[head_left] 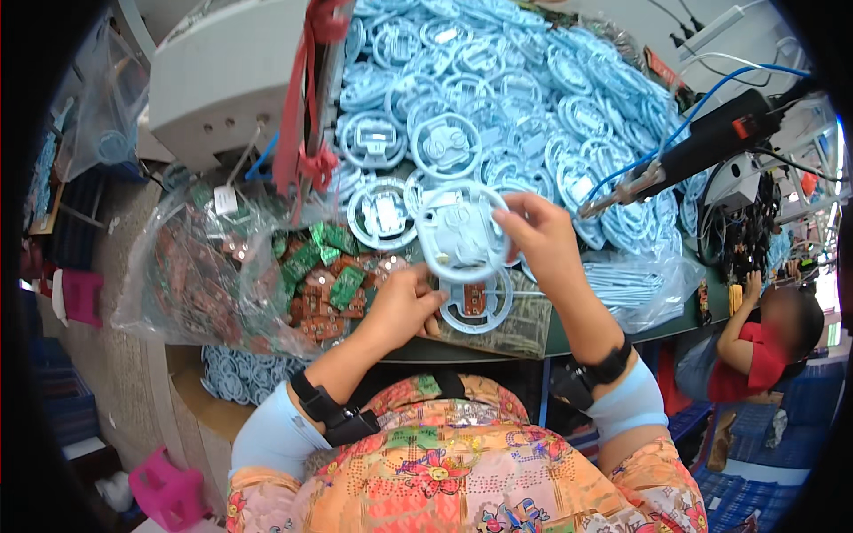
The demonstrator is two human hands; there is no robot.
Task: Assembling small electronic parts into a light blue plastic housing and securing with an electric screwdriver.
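My right hand (pixel 538 231) pinches the right edge of a light blue round plastic casing (pixel 462 233), held tilted above the work board. Under it, partly covered, lies a second light blue ring piece (pixel 499 322) with a small reddish-brown circuit board (pixel 474 300) in its middle. A thin light blue stick (pixel 526 293) runs rightward from that piece. My left hand (pixel 400 306) is closed at the lower left of both pieces, its fingertips close to their edges; what it grips, if anything, is hidden. Another ring casing (pixel 384 238) lies just beyond my left hand.
A large heap of light blue casings (pixel 533 107) fills the back. Circuit boards (pixel 324 284) spill from a clear bag (pixel 195 266) on the left. Bagged blue sticks (pixel 622 284) lie right, below a black tool (pixel 711 147). Another person (pixel 755 342) sits at far right.
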